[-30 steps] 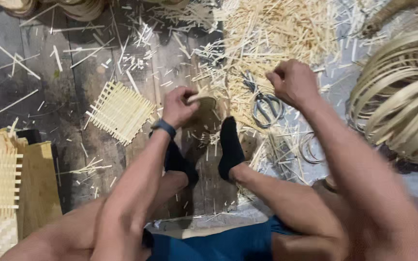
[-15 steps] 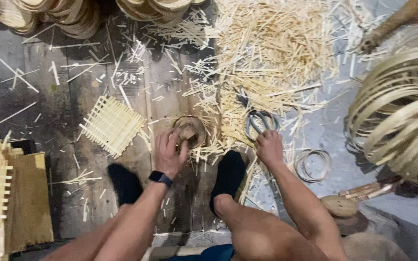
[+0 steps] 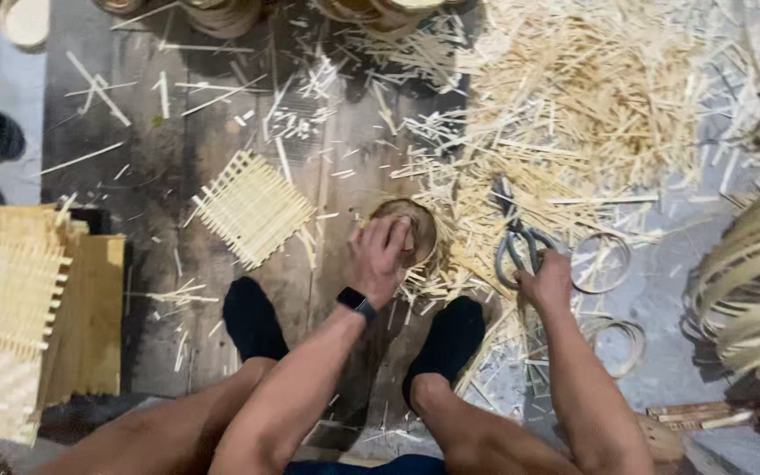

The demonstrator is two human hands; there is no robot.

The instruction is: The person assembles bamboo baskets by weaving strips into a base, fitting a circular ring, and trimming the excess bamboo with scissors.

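A small round woven bamboo basket (image 3: 408,230) is pressed to the floor, mouth upward, under the curled fingers of the left hand (image 3: 378,257). Grey metal shears (image 3: 515,236), blades pointing away, are gripped at the handles by the closed right hand (image 3: 545,280). Two thin bamboo rings (image 3: 604,262) are counted nearby.

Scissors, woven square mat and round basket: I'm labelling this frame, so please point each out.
scissors (image 3: 514,246), head view, on the handle loops
woven square mat (image 3: 252,208), head view, on its middle
round basket (image 3: 421,230), head view, on its inside
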